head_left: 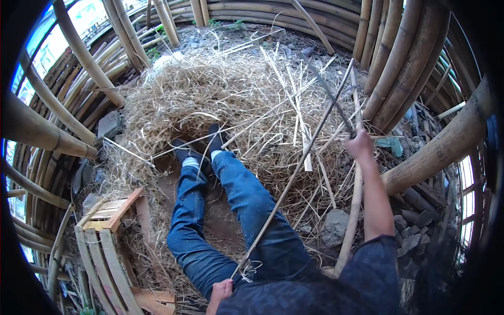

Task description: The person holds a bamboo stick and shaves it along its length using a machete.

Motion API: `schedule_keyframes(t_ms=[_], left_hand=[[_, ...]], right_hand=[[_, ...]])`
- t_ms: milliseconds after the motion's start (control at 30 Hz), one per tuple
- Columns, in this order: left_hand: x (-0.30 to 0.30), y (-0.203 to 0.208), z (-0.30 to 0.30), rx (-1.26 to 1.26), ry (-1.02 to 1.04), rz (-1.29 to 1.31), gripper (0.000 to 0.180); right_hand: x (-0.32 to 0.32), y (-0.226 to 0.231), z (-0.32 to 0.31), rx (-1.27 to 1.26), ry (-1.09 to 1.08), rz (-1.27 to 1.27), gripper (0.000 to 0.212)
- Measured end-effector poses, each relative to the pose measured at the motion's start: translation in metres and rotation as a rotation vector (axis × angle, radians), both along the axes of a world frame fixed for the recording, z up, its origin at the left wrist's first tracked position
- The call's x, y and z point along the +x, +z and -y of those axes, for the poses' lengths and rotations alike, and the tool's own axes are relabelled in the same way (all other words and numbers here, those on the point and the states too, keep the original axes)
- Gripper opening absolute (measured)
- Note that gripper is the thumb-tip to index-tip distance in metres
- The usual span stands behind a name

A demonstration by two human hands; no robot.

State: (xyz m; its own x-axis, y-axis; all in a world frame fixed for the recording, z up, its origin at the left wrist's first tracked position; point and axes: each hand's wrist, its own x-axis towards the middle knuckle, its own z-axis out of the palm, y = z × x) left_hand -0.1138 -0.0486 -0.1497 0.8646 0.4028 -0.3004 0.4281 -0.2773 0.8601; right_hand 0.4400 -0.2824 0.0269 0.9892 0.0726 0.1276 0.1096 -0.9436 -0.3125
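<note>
My right hand (pixel 359 145) is closed around the handle of a machete (pixel 326 86), its long grey blade pointing away and to the left. Close to my lap, my left hand (pixel 222 289) grips the near end of a long thin bamboo strip (pixel 286 190). The strip slants up to the far right and crosses the blade in the picture; whether they touch I cannot tell. My legs in blue jeans (pixel 247 194) stretch forward, the shoes (pixel 186 150) resting at the edge of a heap of curly bamboo shavings (pixel 184 94). Several pale split strips (pixel 299 105) lie on the heap.
A wooden crate (pixel 107 252) stands left of my legs. To the right are a bamboo pole (pixel 355 210), a grey stone (pixel 335 227) and rubble (pixel 412 236). Thick bamboo poles (pixel 441 139) lean in from both sides, with stacked bamboo (pixel 294 18) behind the heap.
</note>
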Motion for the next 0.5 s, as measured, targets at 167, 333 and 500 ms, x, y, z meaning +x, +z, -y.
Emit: schedule_keyframes(t_ms=[167,333,500], left_hand=[[-0.002,-0.005,-0.005,0.030,-0.064,0.061,0.031],[-0.016,-0.029,-0.005,-0.119,-0.021,-0.025,0.033],[-0.009,-0.019,0.002,-0.007,-0.029,0.057,0.033]], right_hand=[[-0.084,-0.039,-0.040,-0.021,0.346,-0.197,0.028],[-0.112,-0.028,-0.065,-0.026,0.534,-0.116,0.025],[-0.036,-0.008,-0.048,-0.162,0.192,-0.014,0.017]])
